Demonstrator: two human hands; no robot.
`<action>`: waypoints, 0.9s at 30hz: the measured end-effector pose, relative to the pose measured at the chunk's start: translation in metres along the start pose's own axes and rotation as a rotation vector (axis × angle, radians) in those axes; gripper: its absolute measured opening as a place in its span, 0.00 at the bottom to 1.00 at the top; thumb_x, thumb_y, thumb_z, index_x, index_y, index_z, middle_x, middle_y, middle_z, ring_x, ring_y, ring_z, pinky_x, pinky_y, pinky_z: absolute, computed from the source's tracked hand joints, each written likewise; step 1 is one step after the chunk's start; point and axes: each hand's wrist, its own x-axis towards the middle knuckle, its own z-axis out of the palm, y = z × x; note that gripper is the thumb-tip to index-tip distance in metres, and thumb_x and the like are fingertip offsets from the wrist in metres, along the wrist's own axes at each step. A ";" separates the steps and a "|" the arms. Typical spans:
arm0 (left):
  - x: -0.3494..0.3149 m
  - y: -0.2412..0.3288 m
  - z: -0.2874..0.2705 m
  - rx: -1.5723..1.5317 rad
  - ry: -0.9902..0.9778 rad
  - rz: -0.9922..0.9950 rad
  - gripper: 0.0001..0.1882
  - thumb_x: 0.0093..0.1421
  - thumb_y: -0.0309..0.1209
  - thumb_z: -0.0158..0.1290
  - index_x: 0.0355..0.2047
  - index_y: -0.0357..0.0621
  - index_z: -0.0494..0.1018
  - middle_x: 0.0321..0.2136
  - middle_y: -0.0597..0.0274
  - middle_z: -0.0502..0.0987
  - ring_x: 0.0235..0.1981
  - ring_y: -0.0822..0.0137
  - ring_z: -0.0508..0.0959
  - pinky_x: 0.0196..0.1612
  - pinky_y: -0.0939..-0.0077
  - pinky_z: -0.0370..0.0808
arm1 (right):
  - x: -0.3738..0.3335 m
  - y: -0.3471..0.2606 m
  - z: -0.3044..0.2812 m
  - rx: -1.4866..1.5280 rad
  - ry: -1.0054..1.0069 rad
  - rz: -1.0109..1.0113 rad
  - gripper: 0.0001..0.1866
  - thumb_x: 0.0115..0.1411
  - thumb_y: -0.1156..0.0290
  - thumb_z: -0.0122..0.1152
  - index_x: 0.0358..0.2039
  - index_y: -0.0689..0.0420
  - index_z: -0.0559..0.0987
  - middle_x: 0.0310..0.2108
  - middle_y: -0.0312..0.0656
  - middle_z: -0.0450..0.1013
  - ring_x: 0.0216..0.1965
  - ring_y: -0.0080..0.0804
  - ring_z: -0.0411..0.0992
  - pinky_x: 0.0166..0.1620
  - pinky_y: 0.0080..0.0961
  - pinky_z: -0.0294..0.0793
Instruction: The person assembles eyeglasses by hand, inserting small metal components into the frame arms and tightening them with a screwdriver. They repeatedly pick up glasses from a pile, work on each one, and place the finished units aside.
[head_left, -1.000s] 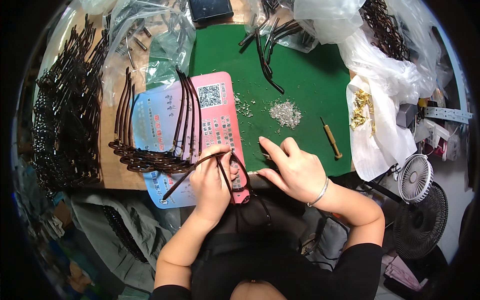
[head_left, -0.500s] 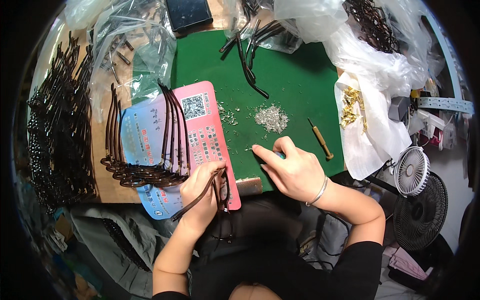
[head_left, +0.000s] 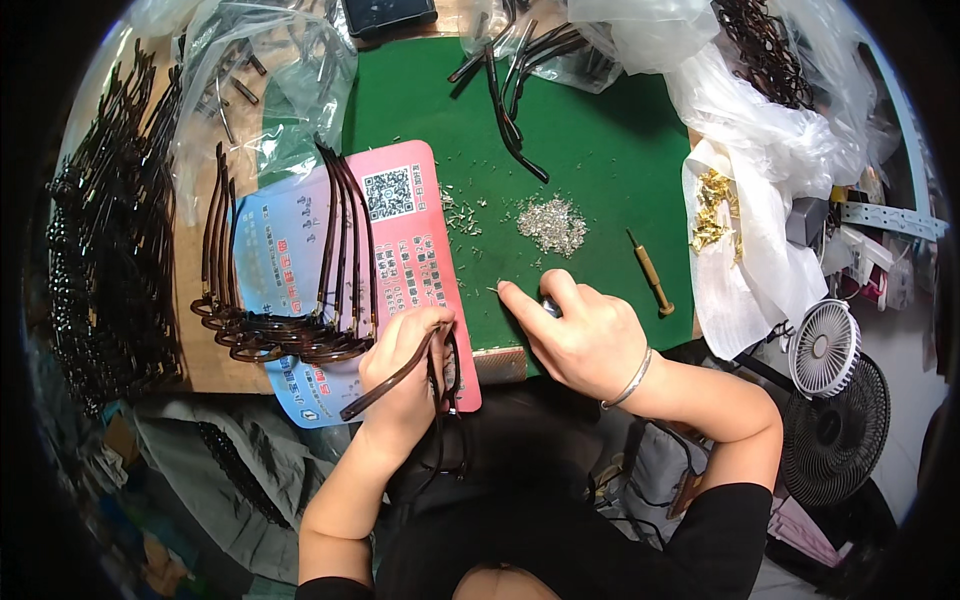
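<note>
My left hand [head_left: 402,380] is closed around a dark brown eyeglass frame [head_left: 385,390], with one temple pointing down and left past my wrist and the rest hanging below the hand. My right hand [head_left: 590,335] rests on the green mat [head_left: 610,150], its index fingertip down beside a tiny screw [head_left: 492,289]. Between its curled fingers shows a blue-grey rounded end [head_left: 550,307] of something mostly hidden. Beyond that hand lies a pile of small silver screws [head_left: 553,227], with a looser scatter of screws [head_left: 460,212] to its left.
Several brown eyeglass frames [head_left: 300,338] lie on a pink-and-blue card [head_left: 400,240]. A brass-coloured screwdriver [head_left: 652,275] is at right, near gold parts [head_left: 716,215] on white wrapping [head_left: 715,310]. Many dark frames [head_left: 115,260] stack at far left; loose temples [head_left: 505,130] lie at the back. Fans [head_left: 825,345] stand at right.
The view has shifted slightly, moving the tabletop up in the picture. My right index fingertip has edged left to the tiny screw. My left hand keeps its hold on the eyeglass frame.
</note>
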 end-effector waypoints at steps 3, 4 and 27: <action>0.000 -0.001 -0.001 0.013 0.007 0.019 0.07 0.58 0.15 0.46 0.36 0.34 0.71 0.27 0.57 0.72 0.18 0.73 0.72 0.22 0.81 0.72 | 0.001 0.000 0.004 -0.016 0.029 -0.032 0.25 0.45 0.72 0.57 0.47 0.51 0.74 0.27 0.39 0.62 0.16 0.28 0.63 0.18 0.23 0.67; 0.000 -0.001 -0.002 0.007 0.003 0.017 0.07 0.58 0.15 0.46 0.36 0.34 0.71 0.27 0.57 0.72 0.18 0.73 0.72 0.22 0.81 0.72 | 0.003 -0.002 0.003 -0.024 0.027 -0.042 0.25 0.45 0.72 0.57 0.48 0.50 0.74 0.28 0.39 0.62 0.16 0.28 0.63 0.18 0.23 0.67; 0.008 0.002 -0.005 -0.146 -0.081 -0.096 0.04 0.60 0.18 0.47 0.35 0.35 0.70 0.26 0.62 0.72 0.18 0.76 0.72 0.22 0.84 0.72 | 0.013 -0.005 0.003 0.551 -0.210 -0.038 0.19 0.53 0.70 0.54 0.47 0.50 0.71 0.31 0.47 0.64 0.19 0.41 0.71 0.24 0.33 0.75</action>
